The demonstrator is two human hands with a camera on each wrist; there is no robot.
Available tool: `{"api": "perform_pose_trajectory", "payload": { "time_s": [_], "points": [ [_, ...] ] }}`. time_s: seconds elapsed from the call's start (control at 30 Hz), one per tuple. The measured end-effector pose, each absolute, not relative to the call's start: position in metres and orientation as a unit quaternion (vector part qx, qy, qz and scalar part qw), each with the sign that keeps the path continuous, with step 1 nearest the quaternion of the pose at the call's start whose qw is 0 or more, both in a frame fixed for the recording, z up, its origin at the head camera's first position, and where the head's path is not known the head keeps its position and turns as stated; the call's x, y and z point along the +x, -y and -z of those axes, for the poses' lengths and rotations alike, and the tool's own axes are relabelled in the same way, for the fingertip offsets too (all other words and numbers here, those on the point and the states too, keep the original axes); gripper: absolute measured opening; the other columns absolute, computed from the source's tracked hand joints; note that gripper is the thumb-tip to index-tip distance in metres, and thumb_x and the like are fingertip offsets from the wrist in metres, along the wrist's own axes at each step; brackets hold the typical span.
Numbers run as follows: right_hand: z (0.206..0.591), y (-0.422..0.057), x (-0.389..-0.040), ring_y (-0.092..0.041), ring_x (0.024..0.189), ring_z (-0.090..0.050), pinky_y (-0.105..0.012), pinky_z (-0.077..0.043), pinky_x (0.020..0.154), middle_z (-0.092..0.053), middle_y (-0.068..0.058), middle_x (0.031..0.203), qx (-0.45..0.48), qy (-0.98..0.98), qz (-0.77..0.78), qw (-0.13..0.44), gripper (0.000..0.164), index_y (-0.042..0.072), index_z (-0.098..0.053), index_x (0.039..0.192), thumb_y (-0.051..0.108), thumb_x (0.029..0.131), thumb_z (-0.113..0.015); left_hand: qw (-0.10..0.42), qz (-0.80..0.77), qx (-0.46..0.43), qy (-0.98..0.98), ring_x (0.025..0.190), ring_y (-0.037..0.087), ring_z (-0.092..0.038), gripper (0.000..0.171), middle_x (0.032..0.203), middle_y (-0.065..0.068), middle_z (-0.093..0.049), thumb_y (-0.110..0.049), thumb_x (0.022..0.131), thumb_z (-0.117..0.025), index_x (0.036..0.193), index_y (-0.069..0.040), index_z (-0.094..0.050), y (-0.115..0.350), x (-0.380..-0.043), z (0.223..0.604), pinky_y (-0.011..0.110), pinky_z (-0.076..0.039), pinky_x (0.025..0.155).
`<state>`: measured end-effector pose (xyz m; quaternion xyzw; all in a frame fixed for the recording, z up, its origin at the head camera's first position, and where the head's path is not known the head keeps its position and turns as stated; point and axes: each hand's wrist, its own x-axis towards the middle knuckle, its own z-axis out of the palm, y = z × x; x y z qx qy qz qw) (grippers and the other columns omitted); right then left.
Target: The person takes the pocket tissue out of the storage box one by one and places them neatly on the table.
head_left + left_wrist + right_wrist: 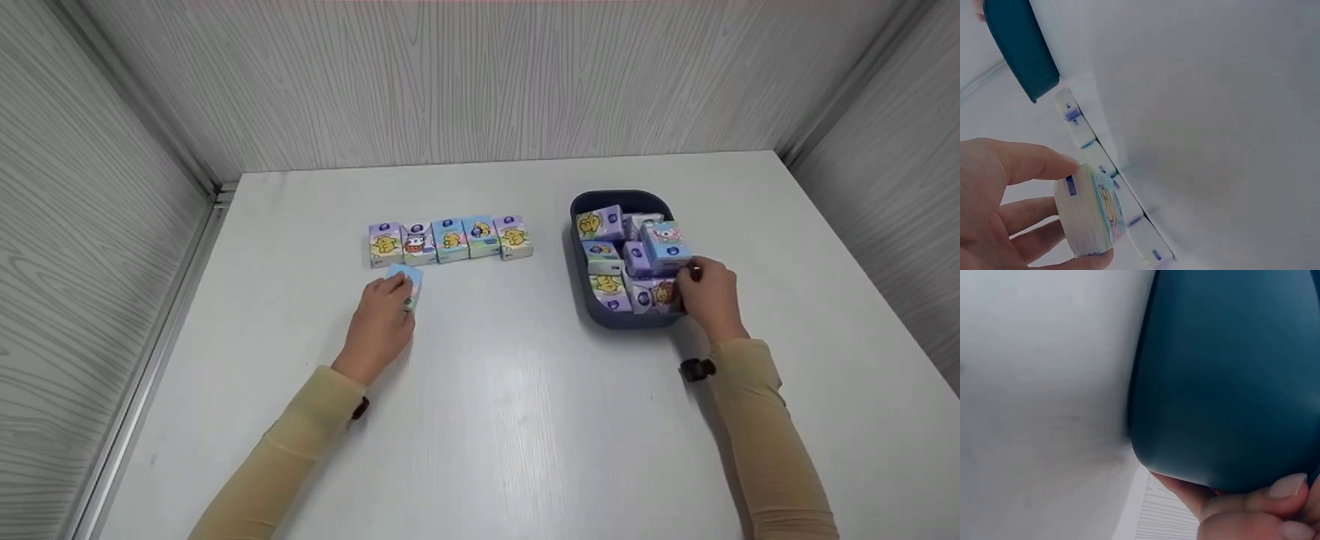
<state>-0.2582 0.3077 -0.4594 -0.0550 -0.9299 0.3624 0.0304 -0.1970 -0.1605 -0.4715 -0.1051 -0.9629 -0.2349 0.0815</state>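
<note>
- Just in front of the row's left end, the left hand (379, 319) held a light-blue packet (411, 276); whether it rested on the white table (487, 412) could not be told.
- Its fingers were clamped on that packet, pressing from opposite edges in the left wrist view.
- Behind it lay a row of five packets (451, 240), set side by side, with a purple packet (385, 244) at the left end; contact between that one and the held packet was unclear.
- To the right stood a dark-blue container (634, 322), heaped with more packets, a blue-topped packet (666, 244) lying high near its right side.
- At the container's right rim, the right hand (711, 292) had its fingers curled, apparently gripping the wall; its thumb was not clear in the right wrist view.
- Judged from this layout, the step in hand was setting the packet as the start of a second row, with the container steadied.
- The next move seemed to call for squaring the packet below the purple one, then parting the left fingers gently so the neighbouring row was not nudged askew.
</note>
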Motion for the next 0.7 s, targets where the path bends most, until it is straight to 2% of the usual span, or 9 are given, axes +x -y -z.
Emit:
{"api": "perform_pose_trajectory", "payload": {
  "time_s": [0.1,0.23,0.37,0.7],
  "points": [
    [0.458,-0.309,-0.257,-0.029,0.088,-0.055,-0.035,-0.048,0.067,-0.060,-0.026,0.109,-0.050,0.931,-0.359,0.038,0.042,-0.010,-0.052,0.128,0.017,0.099,-0.040,0.068,0.244,-0.087,0.963,0.122,0.040,-0.044,0.040,0.135,0.022,-0.049,-0.002,0.089,-0.062,0.127,0.006,-0.056,0.169,-0.198,0.472,0.047,-0.040,0.101],
    [0.458,-0.308,-0.256,-0.030,0.095,-0.055,-0.039,-0.049,0.074,-0.057,-0.027,0.117,-0.057,0.927,-0.369,0.019,0.045,-0.010,-0.047,0.133,0.018,0.099,-0.039,0.037,0.247,-0.070,0.966,0.118,0.039,-0.048,0.036,0.134,0.023,-0.049,-0.004,0.089,-0.064,0.124,0.005,-0.058,0.175,-0.203,0.473,0.047,-0.043,0.097],
    [0.457,-0.307,-0.256,-0.031,0.097,-0.055,-0.040,-0.049,0.076,-0.056,-0.027,0.119,-0.065,0.926,-0.373,0.012,0.045,-0.009,-0.046,0.135,0.019,0.100,-0.039,0.031,0.236,-0.060,0.969,0.115,0.040,-0.052,0.036,0.131,0.025,-0.051,-0.002,0.089,-0.063,0.124,0.007,-0.057,0.179,-0.211,0.471,0.048,-0.044,0.096],
    [0.457,-0.308,-0.258,-0.028,0.093,-0.056,-0.034,-0.050,0.071,-0.057,-0.024,0.116,-0.067,0.923,-0.379,0.004,0.044,-0.007,-0.047,0.134,0.019,0.100,-0.039,0.002,0.239,-0.027,0.971,0.125,0.037,-0.045,0.041,0.136,0.021,-0.049,-0.005,0.092,-0.062,0.131,0.003,-0.053,0.179,-0.224,0.468,0.047,-0.038,0.103]
  ]
}}
